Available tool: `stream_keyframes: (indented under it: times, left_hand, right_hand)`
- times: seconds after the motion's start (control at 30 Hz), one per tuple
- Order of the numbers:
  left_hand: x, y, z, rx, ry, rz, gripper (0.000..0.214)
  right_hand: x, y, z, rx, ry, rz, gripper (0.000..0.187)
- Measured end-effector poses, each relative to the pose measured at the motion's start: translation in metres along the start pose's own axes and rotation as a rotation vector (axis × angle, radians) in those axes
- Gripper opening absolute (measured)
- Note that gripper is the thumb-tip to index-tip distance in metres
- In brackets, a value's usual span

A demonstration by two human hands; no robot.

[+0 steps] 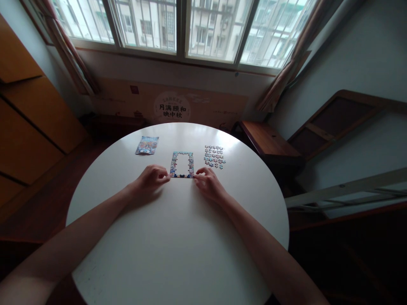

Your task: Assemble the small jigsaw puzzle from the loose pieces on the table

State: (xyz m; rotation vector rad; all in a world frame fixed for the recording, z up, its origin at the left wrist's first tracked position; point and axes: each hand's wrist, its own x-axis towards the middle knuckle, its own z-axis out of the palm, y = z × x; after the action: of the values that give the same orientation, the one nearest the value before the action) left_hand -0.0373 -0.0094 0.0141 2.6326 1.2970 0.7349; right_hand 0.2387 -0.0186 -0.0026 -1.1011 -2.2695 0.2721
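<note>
A small jigsaw border frame (182,164), a hollow rectangle of joined pieces, lies on the round white table (178,237). My left hand (151,177) has its fingers curled, pinching the frame's near left corner. My right hand (206,183) is curled too, its fingertips on the near right corner. Several loose puzzle pieces (214,156) lie spread in a patch just right of the frame. A small picture card (147,145) lies to the left of it.
A dark wooden bench (267,142) stands beyond the table's right side, with a wooden frame (333,123) leaning on the wall. A wooden cabinet (28,123) fills the left. A printed cardboard panel (171,106) stands under the window.
</note>
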Motion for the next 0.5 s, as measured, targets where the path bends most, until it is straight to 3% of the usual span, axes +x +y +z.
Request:
stream_keyframes:
  times: [0.5]
  left_hand:
    - [0.0003,-0.0019,0.0022,-0.034,-0.035,0.032,0.036]
  right_hand:
    - [0.0011,-0.0007,-0.0021,-0.030,-0.056,-0.003,0.023]
